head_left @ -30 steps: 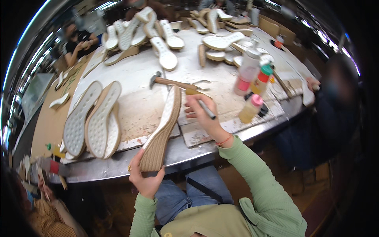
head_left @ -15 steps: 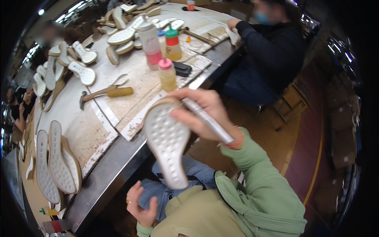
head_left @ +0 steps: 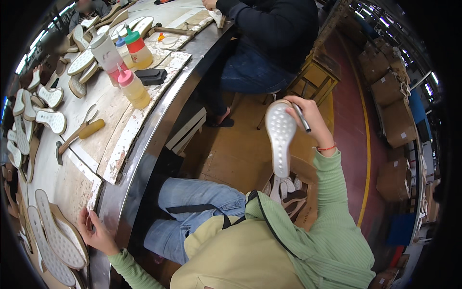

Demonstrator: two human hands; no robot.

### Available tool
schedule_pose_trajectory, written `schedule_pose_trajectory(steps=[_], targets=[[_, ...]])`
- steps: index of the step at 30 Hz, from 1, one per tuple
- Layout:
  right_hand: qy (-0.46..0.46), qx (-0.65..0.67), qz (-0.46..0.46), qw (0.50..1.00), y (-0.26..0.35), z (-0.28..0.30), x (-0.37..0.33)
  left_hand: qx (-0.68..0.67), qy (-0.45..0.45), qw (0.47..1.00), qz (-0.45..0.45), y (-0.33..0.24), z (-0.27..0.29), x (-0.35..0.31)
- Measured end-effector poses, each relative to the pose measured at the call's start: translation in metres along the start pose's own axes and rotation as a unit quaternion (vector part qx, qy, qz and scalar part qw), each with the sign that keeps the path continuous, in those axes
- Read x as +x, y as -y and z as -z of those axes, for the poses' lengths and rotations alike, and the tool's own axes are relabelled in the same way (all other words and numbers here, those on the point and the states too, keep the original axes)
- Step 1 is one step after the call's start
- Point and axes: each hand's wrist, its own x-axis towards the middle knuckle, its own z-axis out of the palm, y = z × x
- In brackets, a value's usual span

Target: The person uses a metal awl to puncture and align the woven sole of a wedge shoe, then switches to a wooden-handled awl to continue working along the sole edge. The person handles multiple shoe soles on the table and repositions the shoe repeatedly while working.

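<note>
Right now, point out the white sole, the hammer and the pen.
white sole [head_left: 280, 137]: head view, middle of its studded underside.
hammer [head_left: 79, 136]: head view, on its wooden handle.
pen [head_left: 301, 118]: head view, mid-barrel.

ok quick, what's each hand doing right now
left hand: open, fingers resting on the table edge beside the soles, holding nothing.
right hand: closed on a white shoe sole, with a pen between the fingers.
</note>
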Motion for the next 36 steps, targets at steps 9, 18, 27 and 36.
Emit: schedule_pose_trajectory(steps=[9,18,27,36], targets=[[0.153,-0.149,-0.321,0.923,-0.096,0.037,-0.077,-0.043,-0.037,0.998,0.031,0.019,-0.002,0.0],[0.24,0.176,-0.035,0.954,0.03,-0.047,0.052,-0.001,-0.026,1.0,0.011,0.01,-0.002,-0.003],[0.324,0.359,0.221,0.847,0.197,-0.173,0.105,0.064,-0.056,0.995,-0.043,-0.013,-0.004,0.0],[0.048,0.453,0.271,0.848,0.269,-0.272,0.091,0.094,-0.021,0.993,-0.066,-0.022,0.0,-0.004]])
